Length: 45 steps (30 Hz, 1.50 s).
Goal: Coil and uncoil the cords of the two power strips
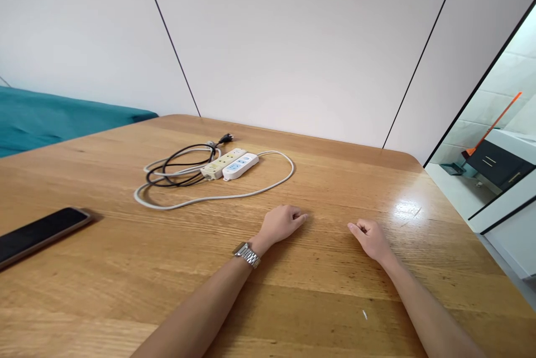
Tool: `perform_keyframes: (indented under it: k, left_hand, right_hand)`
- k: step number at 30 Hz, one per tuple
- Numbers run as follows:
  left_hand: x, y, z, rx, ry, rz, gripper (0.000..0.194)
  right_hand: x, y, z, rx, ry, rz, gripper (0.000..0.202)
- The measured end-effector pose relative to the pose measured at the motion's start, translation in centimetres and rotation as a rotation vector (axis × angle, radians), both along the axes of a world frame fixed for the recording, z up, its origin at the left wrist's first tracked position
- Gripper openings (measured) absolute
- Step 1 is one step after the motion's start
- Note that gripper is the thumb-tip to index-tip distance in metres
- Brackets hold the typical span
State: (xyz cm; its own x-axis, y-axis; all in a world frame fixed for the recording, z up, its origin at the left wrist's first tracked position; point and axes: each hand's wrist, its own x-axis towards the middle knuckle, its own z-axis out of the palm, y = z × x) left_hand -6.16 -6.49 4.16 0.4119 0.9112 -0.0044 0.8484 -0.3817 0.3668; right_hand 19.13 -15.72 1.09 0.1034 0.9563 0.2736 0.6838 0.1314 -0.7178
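My left hand (pixel 281 223) rests on the wooden table (pixel 326 285), curled into a loose fist with nothing seen in it. A silver wristwatch (pixel 248 254) is on that wrist. My right hand (pixel 371 239) lies apart from it to the right, also closed in a fist. Beyond my left hand, a cream power strip (pixel 221 164) sits side by side with a white power strip (pixel 240 167). A white cable (pixel 218 198) loops out around them. A black cable (pixel 164 171) is coiled at their left, its black plug (pixel 226 138) toward the back.
A dark smartphone (pixel 42 234) lies at the table's left. A teal sofa (pixel 71 118) stands past the far left edge, and a white wall (pixel 293 51) rises behind the table. At right, an opening shows an orange broom (pixel 498 118) and a dark cabinet (pixel 498 162).
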Motion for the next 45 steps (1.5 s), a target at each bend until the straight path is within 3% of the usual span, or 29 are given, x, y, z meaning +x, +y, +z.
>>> perform_keyframes:
  k: [45]
  left_hand:
    - [0.05, 0.01, 0.08, 0.004, 0.019, 0.009, 0.040]
  right_hand:
    - [0.03, 0.11, -0.14, -0.007, -0.014, -0.002, 0.047]
